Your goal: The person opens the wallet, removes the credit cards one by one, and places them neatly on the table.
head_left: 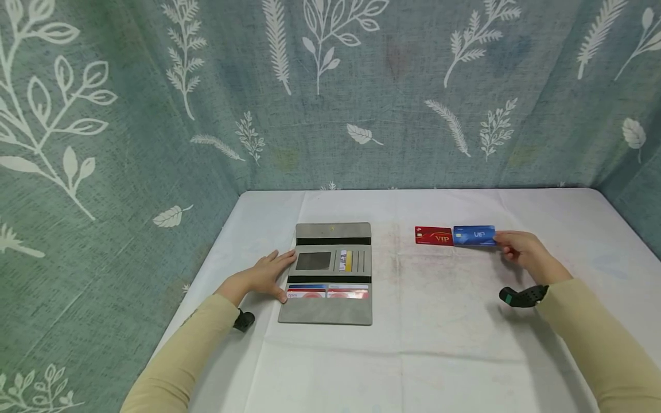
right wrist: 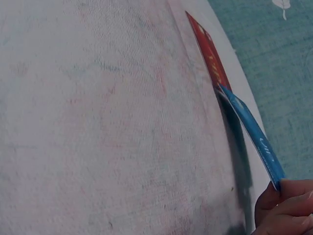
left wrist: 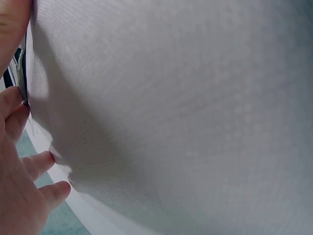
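Observation:
A grey wallet lies unfolded on the white table, with several cards in its slots. My left hand rests at the wallet's left edge, fingers spread and touching it; in the left wrist view the left hand shows at the left side beside the wallet's edge. To the right, my right hand pinches the right end of a blue VIP card. In the right wrist view that blue card is tilted up off the cloth, its far end by a red VIP card. The red card lies flat.
A white cloth covers the table. Behind and to the left hangs a green-blue curtain with white leaf prints. Black bands are worn on both wrists, the right band standing over the table.

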Demonstrator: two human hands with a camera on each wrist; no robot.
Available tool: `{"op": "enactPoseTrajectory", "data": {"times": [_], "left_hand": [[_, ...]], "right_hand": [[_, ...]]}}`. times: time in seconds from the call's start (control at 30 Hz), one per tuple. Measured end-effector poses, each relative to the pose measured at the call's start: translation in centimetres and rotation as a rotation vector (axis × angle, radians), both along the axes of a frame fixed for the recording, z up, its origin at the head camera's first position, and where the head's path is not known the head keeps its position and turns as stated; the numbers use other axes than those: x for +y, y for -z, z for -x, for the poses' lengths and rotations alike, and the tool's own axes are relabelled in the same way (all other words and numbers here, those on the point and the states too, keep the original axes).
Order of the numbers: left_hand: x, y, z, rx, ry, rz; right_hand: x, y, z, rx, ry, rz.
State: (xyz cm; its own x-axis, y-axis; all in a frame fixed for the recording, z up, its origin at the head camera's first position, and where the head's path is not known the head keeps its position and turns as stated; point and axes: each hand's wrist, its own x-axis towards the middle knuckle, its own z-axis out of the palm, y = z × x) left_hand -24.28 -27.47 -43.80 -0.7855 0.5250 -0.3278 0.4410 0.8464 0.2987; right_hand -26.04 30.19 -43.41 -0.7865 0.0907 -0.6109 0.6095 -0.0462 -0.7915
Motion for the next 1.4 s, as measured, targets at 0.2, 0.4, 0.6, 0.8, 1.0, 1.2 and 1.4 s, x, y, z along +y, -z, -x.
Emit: {"op": "enactPoseTrajectory", "data": {"times": [0.2,0.4,0.6,0.8,1.0,1.2,1.4], "left_hand": [[0.0,0.1,0.0,0.007,0.002,0.001],[0.0,0.0,0.0,0.008,-0.007,0.008],[0.1,0.2,0.0,0.004,-0.011,0.004],[0.1,0.1,0.0,0.014,-0.002,0.009],[0.1,0.0,-0.1,0.013,-0.001,0.01],[0.1,-0.1,0.0,0.018,0.002,0.004],[0.1,-0.1,-0.1,0.006,-0.001,0.009]], "right_hand": [[0.4,0.3,0.2,0.013,0.006,0.008],[0.0,0.5,0.5,-0.008,0.018,-0.15],[-0.2,1.1,1.1,0.011,-0.002,-0.294],[-0.8,1.2,0.9,0.081,-0.043,-0.482],[-1.2,1.5,0.9,0.124,-0.071,-0.6],[-1.5,1.5,0.9,0.142,-0.131,-0.687],[-1.8,1.4,0.6,0.175,-0.177,-0.749]]}}
